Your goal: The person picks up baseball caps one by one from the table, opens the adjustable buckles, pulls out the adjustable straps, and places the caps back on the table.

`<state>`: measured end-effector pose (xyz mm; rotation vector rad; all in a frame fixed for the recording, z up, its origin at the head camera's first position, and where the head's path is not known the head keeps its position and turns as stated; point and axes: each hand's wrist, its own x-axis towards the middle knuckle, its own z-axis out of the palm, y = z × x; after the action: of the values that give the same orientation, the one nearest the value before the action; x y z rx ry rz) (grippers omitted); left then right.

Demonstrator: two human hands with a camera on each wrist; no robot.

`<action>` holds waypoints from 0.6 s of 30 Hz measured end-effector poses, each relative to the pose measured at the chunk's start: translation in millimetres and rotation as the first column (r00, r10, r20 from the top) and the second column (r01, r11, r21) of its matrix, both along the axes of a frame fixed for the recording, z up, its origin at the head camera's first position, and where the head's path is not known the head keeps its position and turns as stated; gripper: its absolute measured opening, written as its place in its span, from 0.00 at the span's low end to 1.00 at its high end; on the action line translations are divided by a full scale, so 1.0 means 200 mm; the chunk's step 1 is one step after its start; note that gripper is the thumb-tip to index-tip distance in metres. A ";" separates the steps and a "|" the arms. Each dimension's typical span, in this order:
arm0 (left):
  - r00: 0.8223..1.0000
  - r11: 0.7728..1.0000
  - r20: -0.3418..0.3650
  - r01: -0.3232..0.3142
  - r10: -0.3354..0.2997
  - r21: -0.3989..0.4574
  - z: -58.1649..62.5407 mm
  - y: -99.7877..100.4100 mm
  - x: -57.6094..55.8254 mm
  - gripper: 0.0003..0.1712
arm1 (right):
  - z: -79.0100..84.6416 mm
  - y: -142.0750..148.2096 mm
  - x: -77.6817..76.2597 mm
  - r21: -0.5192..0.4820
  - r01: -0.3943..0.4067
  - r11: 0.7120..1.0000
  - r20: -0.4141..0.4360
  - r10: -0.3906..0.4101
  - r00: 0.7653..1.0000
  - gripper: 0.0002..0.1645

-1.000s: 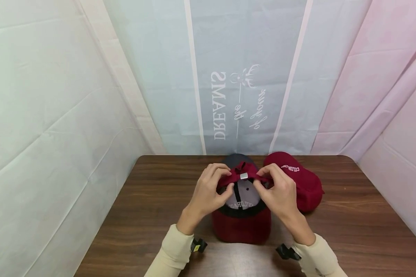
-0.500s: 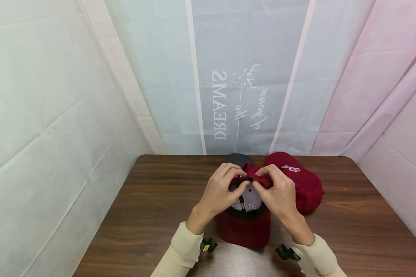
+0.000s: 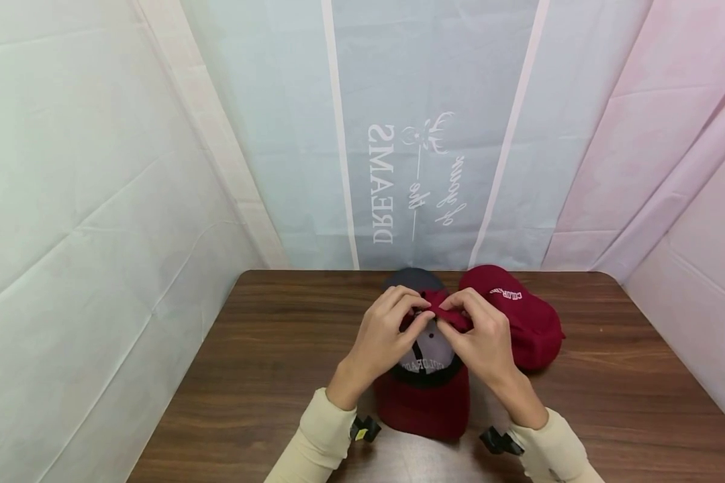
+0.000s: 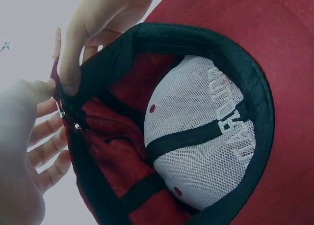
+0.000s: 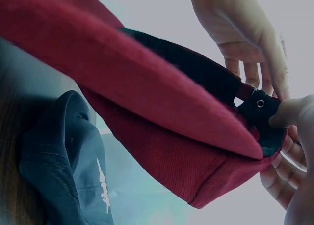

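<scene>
A dark red baseball cap (image 3: pixel 423 406) is held with its opening toward me and brim at the near side. White mesh lining (image 4: pixel 196 131) with mirrored lettering and a black sweatband (image 4: pixel 255 87) show inside it. My left hand (image 3: pixel 382 332) pinches the back strap between thumb and fingers. Right beside it, my right hand (image 3: pixel 482 335) pinches the strap from the other side, fingertips almost meeting. In the right wrist view a metal eyelet (image 5: pixel 260 103) shows on the black inner band near my thumb. The buckle is mostly hidden by fingers in the head view.
A dark grey cap (image 3: pixel 412 276) sits behind the held cap at the table's far edge. To the right rests another red cap (image 3: pixel 534 329) with white lettering. The brown wooden table (image 3: pixel 260 376) meets a printed cloth backdrop (image 3: pixel 290 201) at the back.
My left hand has moved right along the strap toward my right hand, covering the metal buckle. The cap has turned slightly, its brim shifting a little nearer. My right hand has hardly moved.
</scene>
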<state>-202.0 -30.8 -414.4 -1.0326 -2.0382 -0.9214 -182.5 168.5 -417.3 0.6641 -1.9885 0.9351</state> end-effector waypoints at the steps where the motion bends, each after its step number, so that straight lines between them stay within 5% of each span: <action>1: 1.000 1.000 -0.005 -0.004 0.004 0.004 0.00 0.00 0.00 0.06 | 0.00 0.00 0.00 0.002 0.001 1.000 -0.002 -0.001 1.000 0.14; 13: 0.997 0.996 -0.065 -0.047 0.052 0.077 0.00 -0.01 0.00 0.03 | -0.01 -0.02 -0.01 -0.013 -0.049 0.999 -0.004 0.049 0.999 0.13; 18: 0.997 0.996 -0.072 -0.035 0.041 0.081 0.01 -0.01 0.00 0.04 | -0.01 -0.04 -0.01 0.054 -0.033 0.998 -0.044 0.035 0.998 0.15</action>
<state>-201.3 -32.2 -413.3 -0.9675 -1.9378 -0.9238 -184.6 161.2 -419.0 0.7442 -1.9741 0.8824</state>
